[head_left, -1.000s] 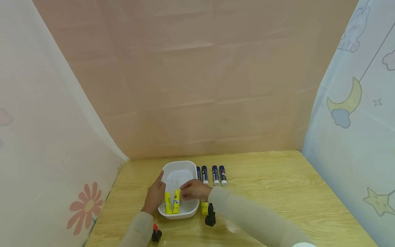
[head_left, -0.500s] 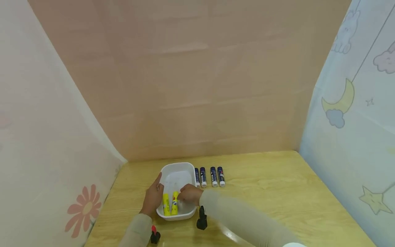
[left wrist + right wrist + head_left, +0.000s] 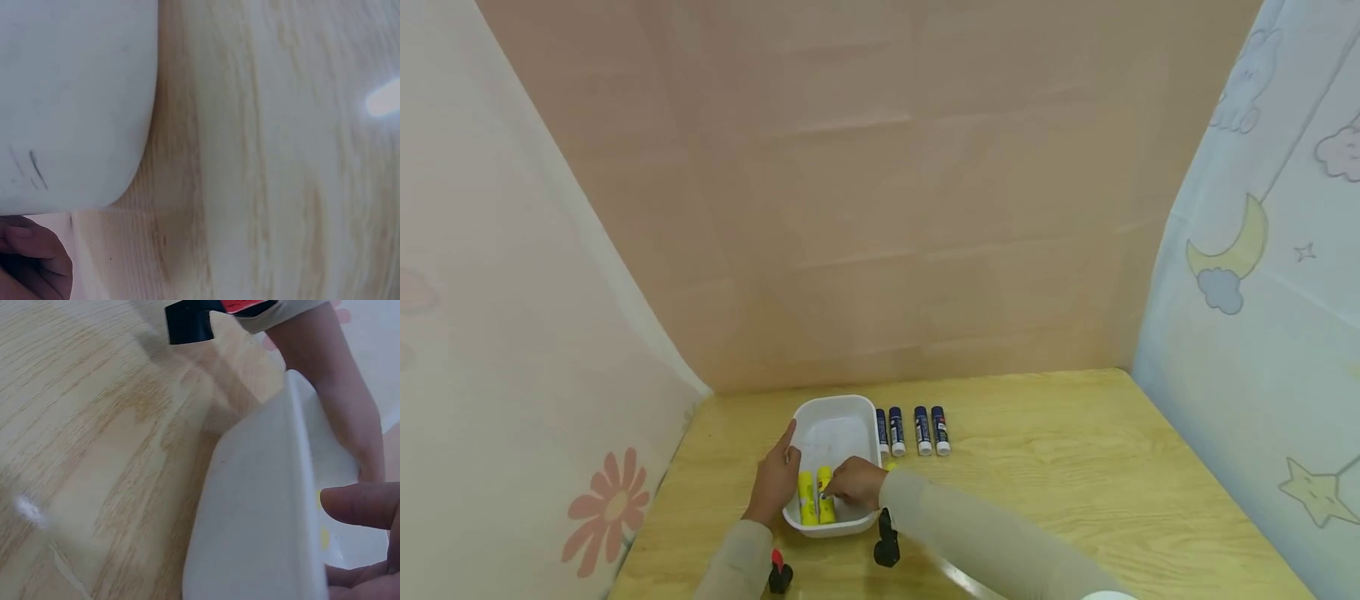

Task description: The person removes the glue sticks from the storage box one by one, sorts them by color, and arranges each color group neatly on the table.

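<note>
A white plastic tray [image 3: 838,408] stands on the table. My left hand [image 3: 772,481] holds its left rim; in the left wrist view curled fingers [image 3: 34,253] show at the tray's edge. Inside the tray's near end two yellow glue sticks lie side by side, the left glue stick [image 3: 807,500] and the right glue stick [image 3: 826,510]. My right hand [image 3: 857,482] reaches over the right rim, an extended finger touching the right stick. In the right wrist view its thumb [image 3: 359,505] stands apart from the fingers, inside the tray.
Several blue glue sticks [image 3: 922,431] with white ends lie in a row right of the tray. Another yellow object [image 3: 891,467] peeks out behind the right wrist. The wooden table [image 3: 1075,467] meets a cloth backdrop at its far edge and cloth walls at both sides.
My right hand has moved left and down inside the tray onto the right yellow stick, which now lies straighter and closer to the left one. The left hand stays at the rim.
</note>
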{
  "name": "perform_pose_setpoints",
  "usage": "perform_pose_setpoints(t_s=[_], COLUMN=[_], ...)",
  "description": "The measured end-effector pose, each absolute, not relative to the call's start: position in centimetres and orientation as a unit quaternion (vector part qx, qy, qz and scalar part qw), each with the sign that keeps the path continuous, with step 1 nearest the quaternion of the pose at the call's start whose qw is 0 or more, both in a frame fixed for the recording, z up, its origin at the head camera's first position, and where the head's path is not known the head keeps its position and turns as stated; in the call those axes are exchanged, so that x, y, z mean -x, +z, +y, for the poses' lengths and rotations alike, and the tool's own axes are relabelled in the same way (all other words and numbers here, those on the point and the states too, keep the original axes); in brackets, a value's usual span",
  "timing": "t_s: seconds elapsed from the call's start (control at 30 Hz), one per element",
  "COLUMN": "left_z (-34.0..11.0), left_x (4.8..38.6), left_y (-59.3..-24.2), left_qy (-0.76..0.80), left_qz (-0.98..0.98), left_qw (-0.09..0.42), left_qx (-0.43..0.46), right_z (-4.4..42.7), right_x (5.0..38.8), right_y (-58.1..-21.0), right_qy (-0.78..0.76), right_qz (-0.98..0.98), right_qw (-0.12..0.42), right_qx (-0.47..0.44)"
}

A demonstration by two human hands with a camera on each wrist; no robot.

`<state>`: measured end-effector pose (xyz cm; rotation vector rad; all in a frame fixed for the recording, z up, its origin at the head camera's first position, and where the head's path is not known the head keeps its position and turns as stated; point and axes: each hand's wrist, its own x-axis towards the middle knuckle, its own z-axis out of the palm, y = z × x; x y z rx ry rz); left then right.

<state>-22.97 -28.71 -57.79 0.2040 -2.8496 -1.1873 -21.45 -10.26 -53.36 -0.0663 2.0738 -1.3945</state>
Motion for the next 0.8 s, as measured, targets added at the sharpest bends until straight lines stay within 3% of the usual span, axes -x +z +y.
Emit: perform_pose_setpoints(t_s=[0.8], left_z=[-28.5], left_x=[22.9], left_y=[-57.3], left_qy=[-0.401], left_qz=[-0.913], left_qw=[0.007], left_qx=[-0.08], right_z=[-10.9], right_x=[22.1], right_y=[-55.2], right_qy=[-0.6], right_qz=[0.726], right_qw=[0.335], right_qx=[0.032])
